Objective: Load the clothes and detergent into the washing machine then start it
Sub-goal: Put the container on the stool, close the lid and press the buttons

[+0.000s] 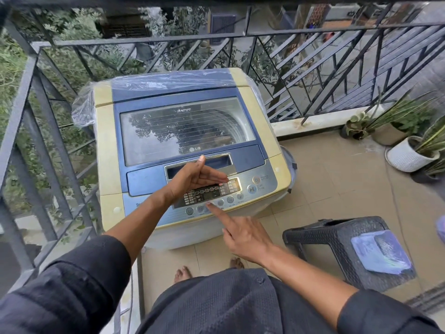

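While the lid [187, 131] of the washing machine [185, 150] sits closed w/ the drum visible thru the glass, contents can't be made out, so whether clothes and detergent are in is unclear. Left hand [195, 177] hovers over the control panel [212, 194], fingers straight and together, thumb up, holding nothing. Right hand [245, 235] has its index finger out, tip touching or just above a round button in the lower row, other fingers loosely curled, gripping nothing. Risk, as I judge it: buttons sit close together, so a slightly off press could set the wrong program; left hand also shades part of the display. Readable text: "LG" on the lid, "POWER" and "START/PAUSE" at the panel's right; the rest is too small. Right of the machine, a dark stool [349, 247] carries a bluish packet [381, 251], possibly detergent, label unreadable.
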Demonstrator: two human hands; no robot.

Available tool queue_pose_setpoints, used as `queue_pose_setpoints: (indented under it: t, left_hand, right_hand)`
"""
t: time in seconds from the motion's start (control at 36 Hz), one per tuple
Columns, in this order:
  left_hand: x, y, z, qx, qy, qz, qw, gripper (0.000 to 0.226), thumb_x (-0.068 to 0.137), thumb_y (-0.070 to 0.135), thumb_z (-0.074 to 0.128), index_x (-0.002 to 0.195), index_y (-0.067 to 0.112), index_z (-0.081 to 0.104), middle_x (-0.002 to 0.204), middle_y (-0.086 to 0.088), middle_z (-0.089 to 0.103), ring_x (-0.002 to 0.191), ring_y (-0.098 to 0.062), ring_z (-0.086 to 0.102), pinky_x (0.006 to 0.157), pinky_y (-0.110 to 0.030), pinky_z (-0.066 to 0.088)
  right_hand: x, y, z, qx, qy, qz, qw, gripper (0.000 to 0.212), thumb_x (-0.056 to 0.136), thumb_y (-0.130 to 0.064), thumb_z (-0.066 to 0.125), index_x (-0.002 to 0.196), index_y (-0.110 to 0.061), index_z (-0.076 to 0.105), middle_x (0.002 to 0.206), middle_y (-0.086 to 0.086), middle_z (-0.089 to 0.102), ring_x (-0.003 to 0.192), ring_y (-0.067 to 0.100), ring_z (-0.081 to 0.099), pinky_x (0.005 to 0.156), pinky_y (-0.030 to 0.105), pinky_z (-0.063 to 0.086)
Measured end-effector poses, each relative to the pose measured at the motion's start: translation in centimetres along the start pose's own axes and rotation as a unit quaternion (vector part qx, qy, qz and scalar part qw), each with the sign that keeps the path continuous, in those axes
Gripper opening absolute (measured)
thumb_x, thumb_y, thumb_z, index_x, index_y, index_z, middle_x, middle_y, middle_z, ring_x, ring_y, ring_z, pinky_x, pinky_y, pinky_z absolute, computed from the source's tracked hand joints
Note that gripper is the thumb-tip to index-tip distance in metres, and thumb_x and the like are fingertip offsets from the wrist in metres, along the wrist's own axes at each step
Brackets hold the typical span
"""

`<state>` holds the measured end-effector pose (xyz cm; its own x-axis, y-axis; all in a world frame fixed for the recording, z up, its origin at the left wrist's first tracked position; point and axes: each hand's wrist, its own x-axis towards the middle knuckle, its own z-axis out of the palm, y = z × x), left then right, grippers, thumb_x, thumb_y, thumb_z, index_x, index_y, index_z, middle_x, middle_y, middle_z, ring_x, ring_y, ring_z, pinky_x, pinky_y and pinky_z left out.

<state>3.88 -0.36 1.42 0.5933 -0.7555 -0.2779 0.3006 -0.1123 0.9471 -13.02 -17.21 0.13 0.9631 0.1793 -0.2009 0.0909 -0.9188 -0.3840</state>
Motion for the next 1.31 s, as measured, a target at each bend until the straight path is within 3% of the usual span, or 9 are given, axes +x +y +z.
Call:
queue_pose_setpoints:
  t: [0.25,0.53,0.72,0.89,1.31]
  left_hand:
    - [0.3,0.4,-0.4,-0.008,-0.009,-0.024,1.0,0.08,0.107,0.061,0.02,0.119,0.01,0.079,0.131,-0.017,0.073,0.131,-0.029,0.066,0.119,-0.042,0.043]
    - [0.4,0.4,-0.6,-0.007,-0.016,-0.029,0.999,0.081,0.107,0.062,0.019,0.12,0.01,0.079,0.131,-0.016,0.073,0.131,-0.029,0.066,0.118,-0.038,0.046]
    - [0.3,0.2,-0.5,-0.004,-0.011,-0.017,1.0,0.082,0.108,0.06,0.017,0.12,0.008,0.079,0.131,-0.017,0.073,0.13,-0.031,0.066,0.119,-0.045,0.043]
    - [0.1,-0.1,-0.3,0.005,-0.002,-0.011,1.0,0.083,0.108,0.06,0.017,0.124,0.002,0.075,0.13,-0.018,0.073,0.129,-0.031,0.067,0.121,-0.047,0.041]
    - [0.2,0.6,-0.4,0.01,-0.016,-0.026,0.999,0.084,0.106,0.061,0.017,0.124,0.002,0.074,0.13,-0.016,0.074,0.128,-0.029,0.068,0.117,-0.037,0.048]
  right_hand:
    - [0.5,-1.3,0.3,-0.044,-0.023,-0.023,0.998,0.097,0.095,-0.017,0.051,0.159,-0.046,-0.017,0.063,-0.007,0.044,0.05,0.02,0.046,0.055,0.03,0.034]
    - [0.3,-1.7,0.4,-0.019,-0.054,-0.019,0.998,0.103,0.095,-0.016,0.052,0.155,-0.047,-0.027,0.072,0.002,0.059,0.056,0.026,0.055,0.057,0.034,0.038]
    - [0.2,-2.0,0.5,-0.017,-0.08,0.0,0.997,0.112,0.089,-0.014,0.055,0.152,-0.048,-0.031,0.053,-0.003,0.038,0.046,0.025,0.041,0.058,0.035,0.036]
    - [0.3,-1.9,1.2,-0.018,-0.086,0.013,0.996,0.115,0.087,-0.017,0.058,0.151,-0.05,-0.032,0.065,0.006,0.055,0.055,0.028,0.045,0.063,0.036,0.039]
    - [0.0,-1.6,1.1,0.013,-0.062,0.012,0.998,0.108,0.093,-0.019,0.057,0.152,-0.054,-0.026,0.067,0.002,0.055,0.056,0.027,0.051,0.061,0.035,0.04]
